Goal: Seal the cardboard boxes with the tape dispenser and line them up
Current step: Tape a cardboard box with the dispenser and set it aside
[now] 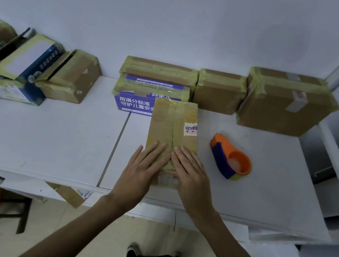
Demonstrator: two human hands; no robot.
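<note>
At centre frame, the left hand [145,164] and right hand [190,172] lie flat, fingers straight, pressing the near end of a long brown taped cardboard box [173,126] on the white table [50,133]. The orange-and-blue tape dispenser [231,157] sits just right of it.

L hand [143,166] & R hand [188,170] flat on cardboard box [173,122].

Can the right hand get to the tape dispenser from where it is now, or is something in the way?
Probably yes. The right hand lies flat on the box, holding nothing. The tape dispenser sits on the table just to its right, and nothing lies between them.
</note>
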